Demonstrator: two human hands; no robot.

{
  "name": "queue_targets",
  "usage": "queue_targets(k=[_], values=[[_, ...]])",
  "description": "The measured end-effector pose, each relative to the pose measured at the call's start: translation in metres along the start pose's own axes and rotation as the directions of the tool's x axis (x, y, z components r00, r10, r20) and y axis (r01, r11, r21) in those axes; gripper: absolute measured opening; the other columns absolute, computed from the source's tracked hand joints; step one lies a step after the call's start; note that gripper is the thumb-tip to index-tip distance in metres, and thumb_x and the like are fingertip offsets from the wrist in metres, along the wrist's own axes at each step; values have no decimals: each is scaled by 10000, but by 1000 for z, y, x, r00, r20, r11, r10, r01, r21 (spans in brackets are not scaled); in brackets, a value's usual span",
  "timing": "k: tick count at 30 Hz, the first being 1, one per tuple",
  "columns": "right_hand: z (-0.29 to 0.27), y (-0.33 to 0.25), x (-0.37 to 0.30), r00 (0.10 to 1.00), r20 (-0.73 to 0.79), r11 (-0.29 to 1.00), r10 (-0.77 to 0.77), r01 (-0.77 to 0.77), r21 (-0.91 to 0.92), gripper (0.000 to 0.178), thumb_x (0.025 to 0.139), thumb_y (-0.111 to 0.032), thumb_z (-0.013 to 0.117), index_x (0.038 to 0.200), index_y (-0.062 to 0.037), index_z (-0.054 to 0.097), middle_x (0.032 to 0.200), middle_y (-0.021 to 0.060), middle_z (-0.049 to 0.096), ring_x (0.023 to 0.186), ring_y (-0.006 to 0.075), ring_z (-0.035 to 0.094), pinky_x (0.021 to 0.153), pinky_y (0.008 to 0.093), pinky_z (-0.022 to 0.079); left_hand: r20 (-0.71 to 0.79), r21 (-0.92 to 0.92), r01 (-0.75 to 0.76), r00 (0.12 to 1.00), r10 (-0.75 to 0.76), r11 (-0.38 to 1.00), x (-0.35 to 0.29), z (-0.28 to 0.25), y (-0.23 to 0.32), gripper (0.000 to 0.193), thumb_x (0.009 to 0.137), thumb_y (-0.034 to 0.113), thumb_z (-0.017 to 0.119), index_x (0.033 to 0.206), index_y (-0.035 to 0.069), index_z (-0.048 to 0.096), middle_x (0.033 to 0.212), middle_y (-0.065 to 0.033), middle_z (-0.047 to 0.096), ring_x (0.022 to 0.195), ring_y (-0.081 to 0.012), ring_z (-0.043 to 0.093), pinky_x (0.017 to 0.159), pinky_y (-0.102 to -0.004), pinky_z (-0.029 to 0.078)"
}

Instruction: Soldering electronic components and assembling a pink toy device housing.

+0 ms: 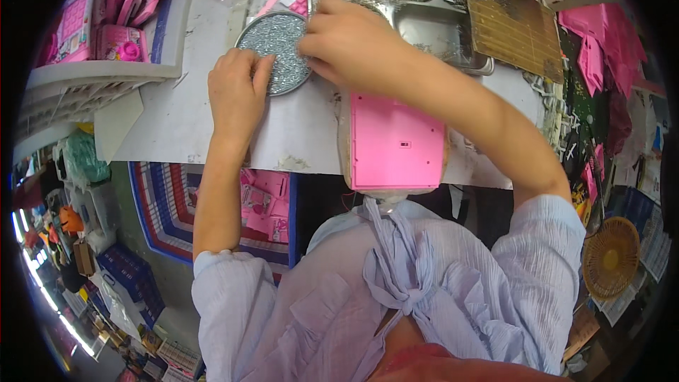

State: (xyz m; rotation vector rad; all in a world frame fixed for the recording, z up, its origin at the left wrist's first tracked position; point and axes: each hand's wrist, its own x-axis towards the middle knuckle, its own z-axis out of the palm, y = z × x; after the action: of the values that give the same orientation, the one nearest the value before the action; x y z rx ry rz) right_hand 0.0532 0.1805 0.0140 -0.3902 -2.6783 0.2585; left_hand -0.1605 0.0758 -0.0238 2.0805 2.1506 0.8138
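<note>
A round metal dish point(286, 90) full of small silvery metal pieces, perhaps screws, stands on the white worktop. My left hand point(238, 88) is at its left edge, with fingers curled and the thumb close against them over the pieces. At the dish's right side is my right hand point(350, 39), its fingertips bent together; whatever is between them is hidden. A flat pink plastic panel point(397, 141) with a small dark slot lies at the worktop's front edge, below my right forearm, and neither hand touches it.
Behind my right hand, a metal tray point(431, 25) holds many small metal parts beside a brown board point(506, 21). A white rack point(120, 74) with pink toy parts stands left. Below the worktop, a blue, white and red basket point(166, 205) holds pink pieces.
</note>
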Motion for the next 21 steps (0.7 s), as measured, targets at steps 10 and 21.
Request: queue_targets(k=[10,21], values=[[41,20,67,966,248,979,76,-25,-202,149,848,-235,689,835,-122,785,902,50,732,1024,273,637,866,453,505,18,-612,110,992,-126,783,-31,-1,52,164,891,101,766,839,-18,667,783,-120,592,750,-246,588,715,-347,473],[-59,24,-90,870,35,809,492,-472,351,185,852,-221,776,872,-37,784,820,59,705,743,216,630,689,355,495,7,-333,-122,991,131,935,-31,24,100,207,871,116,769,778,11,617,790,-103,592,738,-288,580,699,-406,432]])
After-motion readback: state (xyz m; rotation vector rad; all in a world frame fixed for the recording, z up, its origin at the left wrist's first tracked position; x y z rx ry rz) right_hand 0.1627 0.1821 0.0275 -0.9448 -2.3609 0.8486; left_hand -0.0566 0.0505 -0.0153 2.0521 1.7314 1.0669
